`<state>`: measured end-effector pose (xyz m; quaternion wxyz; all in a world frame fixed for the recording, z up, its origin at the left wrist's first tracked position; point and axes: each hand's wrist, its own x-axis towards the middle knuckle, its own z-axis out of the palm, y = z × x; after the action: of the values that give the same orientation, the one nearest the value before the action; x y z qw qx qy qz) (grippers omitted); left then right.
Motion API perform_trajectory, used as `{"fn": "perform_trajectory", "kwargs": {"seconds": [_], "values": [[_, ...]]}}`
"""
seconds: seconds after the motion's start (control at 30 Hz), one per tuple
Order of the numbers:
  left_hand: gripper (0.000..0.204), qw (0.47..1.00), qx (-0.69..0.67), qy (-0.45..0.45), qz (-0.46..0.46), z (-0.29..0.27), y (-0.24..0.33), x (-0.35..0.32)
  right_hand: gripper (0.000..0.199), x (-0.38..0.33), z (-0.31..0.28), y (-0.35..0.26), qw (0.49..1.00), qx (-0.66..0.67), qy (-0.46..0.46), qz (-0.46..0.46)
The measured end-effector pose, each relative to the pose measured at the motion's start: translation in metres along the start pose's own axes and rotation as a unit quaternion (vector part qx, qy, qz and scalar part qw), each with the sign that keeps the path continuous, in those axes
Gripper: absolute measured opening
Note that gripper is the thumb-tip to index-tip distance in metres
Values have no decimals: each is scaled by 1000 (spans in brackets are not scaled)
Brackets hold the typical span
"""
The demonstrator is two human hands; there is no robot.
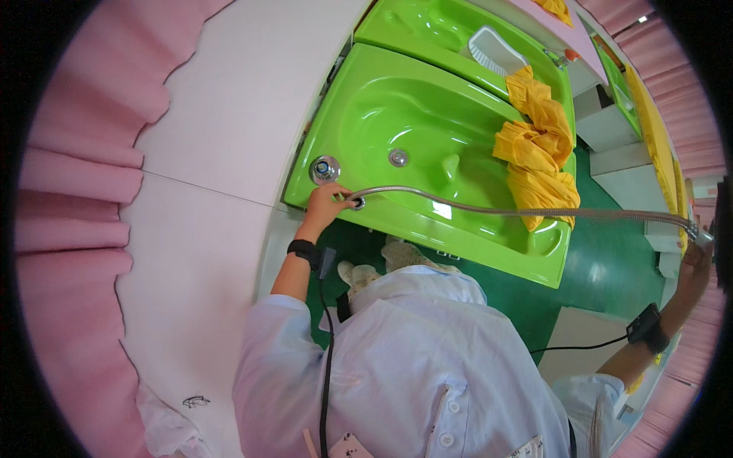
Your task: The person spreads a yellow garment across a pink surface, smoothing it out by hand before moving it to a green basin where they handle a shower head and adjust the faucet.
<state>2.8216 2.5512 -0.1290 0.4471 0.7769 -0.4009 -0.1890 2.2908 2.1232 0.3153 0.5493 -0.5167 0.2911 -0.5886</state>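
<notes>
My left hand [327,206] is at the near left corner of a green basin [351,114], its fingers closed on a silver metal shower hose [595,214] beside a chrome-ringed hole [357,204] in the rim. The hose arcs over the basin to the far right. There my right hand [693,263] is raised and closed around the chrome end [701,237] of the hose; a dark shape at the picture's edge partly hides that end. A round chrome control knob [325,169] sits on the rim just beyond my left hand. A drain [398,157] shows in the basin.
Bunched yellow cloth [538,164] drapes over the basin's right end. Behind lies a second green basin [420,34] with a white ribbed tray [495,52]. A white table [206,252] and pink curtain [76,198] flank the left. A black cable [327,366] runs from my left wrist.
</notes>
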Motion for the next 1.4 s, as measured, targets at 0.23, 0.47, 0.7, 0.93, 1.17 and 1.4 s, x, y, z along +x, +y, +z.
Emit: {"fn": "perform_trajectory", "kwargs": {"seconds": [0.23, 0.47, 0.7, 0.93, 1.17, 1.4], "values": [[18, 994, 63, 22, -82, 35, -3, -7, 41, 5, 71, 36, 992, -82, -91, -34], [47, 979, 200, -9, -41, 42, 13, 6, 43, -21, 117, 43, 992, -38, -106, 53], [51, 972, 170, -158, 29, 83, 22, 47, 39, -80, 193, 35, 993, -75, 86, -13], [19, 982, 42, -177, 55, 53, 52, 54, 27, -26, 37, -8, 978, -189, -64, -66], [14, 997, 42, 68, -3, 24, 3, -3, 28, -11, 17, -7, 964, -226, -38, -136], [35, 978, 154, 138, -31, 53, -11, -23, 39, -24, 124, 24, 966, -184, -172, -58]]}}
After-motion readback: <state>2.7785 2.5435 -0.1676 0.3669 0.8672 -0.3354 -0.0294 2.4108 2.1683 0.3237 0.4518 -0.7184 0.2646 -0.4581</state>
